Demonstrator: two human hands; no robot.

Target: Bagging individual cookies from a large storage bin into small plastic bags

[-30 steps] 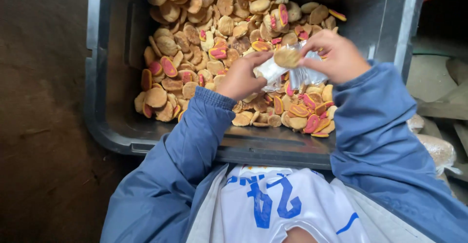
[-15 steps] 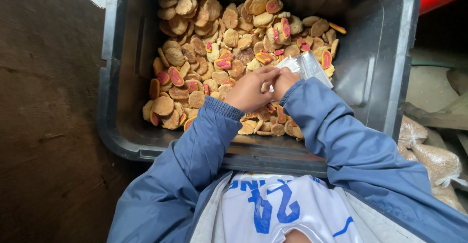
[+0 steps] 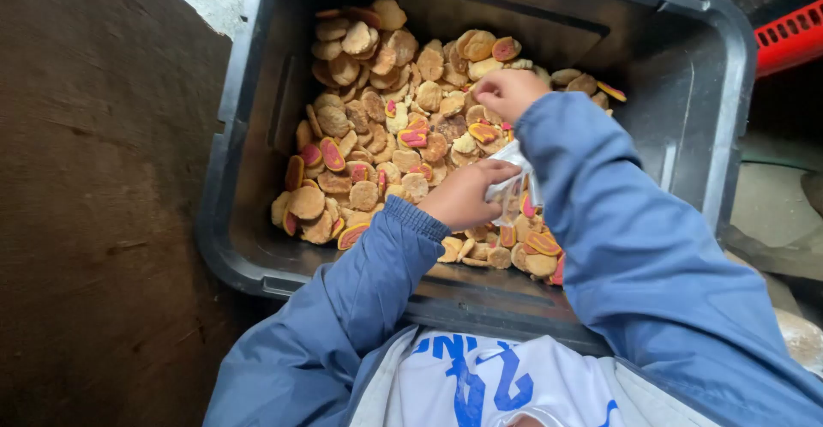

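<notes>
Your left hand (image 3: pixel 467 195) pinches the clear bag (image 3: pixel 512 185); right hand (image 3: pixel 507 93), closed, contents unseen, over biscuits (image 3: pixel 369 135). Loose pinch risks spillage.

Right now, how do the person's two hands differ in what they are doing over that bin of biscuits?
The left hand sits low, near the body, gripping a clear plastic bag; the right hand reaches farther out over the biscuits, fingers closed, bagless. Whether the right hand holds a biscuit is hidden. Both have blue sleeves and hover inside the dark bin.
</notes>
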